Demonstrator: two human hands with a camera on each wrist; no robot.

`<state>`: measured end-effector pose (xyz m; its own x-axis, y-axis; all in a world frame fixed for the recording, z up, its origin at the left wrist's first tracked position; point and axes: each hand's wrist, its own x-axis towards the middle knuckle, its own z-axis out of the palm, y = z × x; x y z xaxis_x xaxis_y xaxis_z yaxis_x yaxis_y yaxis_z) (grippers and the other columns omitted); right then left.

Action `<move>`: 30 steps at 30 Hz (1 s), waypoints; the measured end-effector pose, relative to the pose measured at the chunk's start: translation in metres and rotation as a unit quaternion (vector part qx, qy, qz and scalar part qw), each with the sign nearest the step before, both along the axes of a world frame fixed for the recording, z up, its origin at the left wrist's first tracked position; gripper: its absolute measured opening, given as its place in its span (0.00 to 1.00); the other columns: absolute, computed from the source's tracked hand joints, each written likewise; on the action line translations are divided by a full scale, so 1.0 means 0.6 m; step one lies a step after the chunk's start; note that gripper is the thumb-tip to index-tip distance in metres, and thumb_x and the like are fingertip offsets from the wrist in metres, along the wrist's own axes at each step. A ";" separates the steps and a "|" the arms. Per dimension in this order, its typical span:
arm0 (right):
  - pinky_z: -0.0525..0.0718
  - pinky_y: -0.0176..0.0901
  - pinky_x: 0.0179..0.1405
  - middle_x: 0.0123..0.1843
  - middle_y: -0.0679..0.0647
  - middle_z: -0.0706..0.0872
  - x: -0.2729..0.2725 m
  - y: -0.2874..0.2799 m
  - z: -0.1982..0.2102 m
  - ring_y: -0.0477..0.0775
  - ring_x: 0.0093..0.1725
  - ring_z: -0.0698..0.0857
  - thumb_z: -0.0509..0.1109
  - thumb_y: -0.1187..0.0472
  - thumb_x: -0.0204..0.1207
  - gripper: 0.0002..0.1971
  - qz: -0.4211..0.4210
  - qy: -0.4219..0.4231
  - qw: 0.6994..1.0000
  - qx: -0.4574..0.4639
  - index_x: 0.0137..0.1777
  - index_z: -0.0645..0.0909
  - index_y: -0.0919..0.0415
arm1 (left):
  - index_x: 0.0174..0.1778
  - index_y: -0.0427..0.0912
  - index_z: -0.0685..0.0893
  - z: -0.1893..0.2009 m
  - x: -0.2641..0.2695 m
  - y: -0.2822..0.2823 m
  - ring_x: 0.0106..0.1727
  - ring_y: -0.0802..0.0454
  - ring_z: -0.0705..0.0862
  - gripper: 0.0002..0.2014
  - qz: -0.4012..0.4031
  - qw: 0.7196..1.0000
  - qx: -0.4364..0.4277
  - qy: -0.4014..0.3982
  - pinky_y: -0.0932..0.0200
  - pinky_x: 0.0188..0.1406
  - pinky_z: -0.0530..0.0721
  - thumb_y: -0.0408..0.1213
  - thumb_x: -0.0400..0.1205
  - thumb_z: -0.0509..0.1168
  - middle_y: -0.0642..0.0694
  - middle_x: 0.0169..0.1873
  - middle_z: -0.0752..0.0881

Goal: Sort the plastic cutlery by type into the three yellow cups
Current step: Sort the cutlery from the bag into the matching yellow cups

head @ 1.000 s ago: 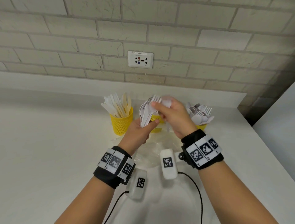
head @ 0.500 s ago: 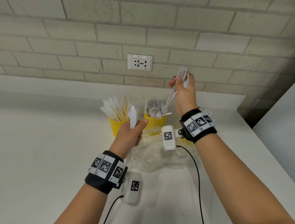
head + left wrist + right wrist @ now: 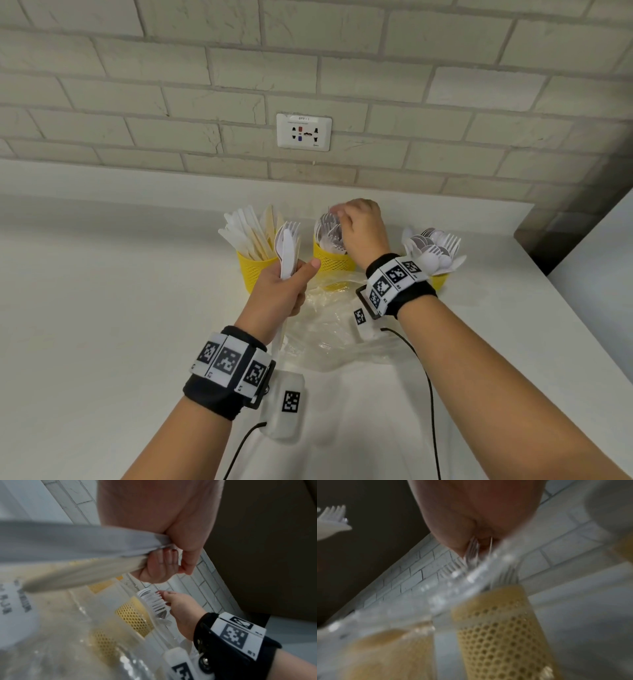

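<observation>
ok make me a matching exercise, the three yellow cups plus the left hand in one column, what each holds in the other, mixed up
Column one:
1. left cup
2. middle cup
3. right cup
4. left hand

Column two:
A. mostly spoons, with a few forks mixed in
B. forks, with the right hand over them
C. flat white and cream knives
D. a small bundle of white cutlery, fork tines showing at the top

Pairs: 1-C, 2-B, 3-A, 4-D
</observation>
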<state>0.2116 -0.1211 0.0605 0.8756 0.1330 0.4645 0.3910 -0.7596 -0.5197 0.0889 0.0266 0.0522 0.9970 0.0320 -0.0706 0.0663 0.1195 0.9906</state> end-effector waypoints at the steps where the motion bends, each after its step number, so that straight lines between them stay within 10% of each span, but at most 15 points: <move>1: 0.64 0.48 0.74 0.65 0.59 0.82 0.002 -0.002 -0.009 0.61 0.71 0.70 0.56 0.62 0.84 0.16 -0.011 0.020 0.998 -0.063 0.60 0.85 0.60 | 0.28 0.45 0.69 0.000 0.000 -0.002 0.17 0.57 0.61 0.18 -0.002 1.000 0.001 0.002 0.66 0.16 0.60 0.41 0.80 0.69 0.52 0.20 0.65; 5: 0.56 0.56 0.80 0.78 0.58 0.70 -0.016 -0.008 -0.008 0.61 0.80 0.61 0.55 0.55 0.85 0.18 0.008 0.068 0.990 -0.123 0.68 0.78 0.59 | 0.28 0.46 0.69 -0.002 -0.001 -0.010 0.18 0.58 0.61 0.19 -0.011 1.000 0.001 0.006 0.66 0.16 0.60 0.41 0.80 0.69 0.53 0.20 0.64; 9: 0.75 0.51 0.65 0.64 0.58 0.83 -0.046 -0.077 0.060 0.61 0.65 0.78 0.61 0.55 0.82 0.14 -0.043 0.046 0.997 -0.046 0.59 0.84 0.57 | 0.28 0.46 0.68 -0.004 0.002 -0.012 0.18 0.57 0.60 0.19 -0.016 1.000 0.003 0.007 0.66 0.16 0.60 0.41 0.80 0.69 0.52 0.20 0.64; 14: 0.76 0.51 0.63 0.60 0.61 0.80 -0.083 -0.195 0.111 0.66 0.64 0.77 0.67 0.57 0.77 0.07 -0.197 0.161 0.954 -0.160 0.48 0.86 0.49 | 0.28 0.46 0.68 -0.007 0.004 -0.026 0.18 0.57 0.61 0.18 -0.022 1.000 0.000 0.015 0.66 0.16 0.60 0.40 0.80 0.69 0.52 0.20 0.65; 23: 0.75 0.43 0.53 0.51 0.56 0.71 -0.087 -0.217 0.084 0.61 0.53 0.79 0.79 0.57 0.66 0.14 -0.151 0.240 0.945 -0.164 0.50 0.83 0.50 | 0.27 0.46 0.69 -0.010 0.001 -0.051 0.18 0.57 0.61 0.18 -0.051 0.999 0.003 0.020 0.66 0.17 0.60 0.39 0.80 0.69 0.51 0.20 0.65; 30: 0.73 0.39 0.49 0.59 0.55 0.86 -0.083 -0.219 0.071 0.53 0.50 0.80 0.77 0.61 0.68 0.11 -0.114 0.229 0.962 -0.095 0.49 0.83 0.52 | 0.33 0.40 0.80 0.026 0.026 -0.083 0.20 0.58 0.68 0.11 -0.056 0.984 0.154 -0.068 0.68 0.20 0.67 0.39 0.77 0.72 0.54 0.19 0.70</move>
<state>0.1617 -0.2523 0.1031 0.9990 -0.0432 0.0096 -0.0346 -0.8970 -0.4408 0.1047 -0.0233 0.0678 0.9951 -0.0802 0.0587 -0.0729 -0.1888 0.9793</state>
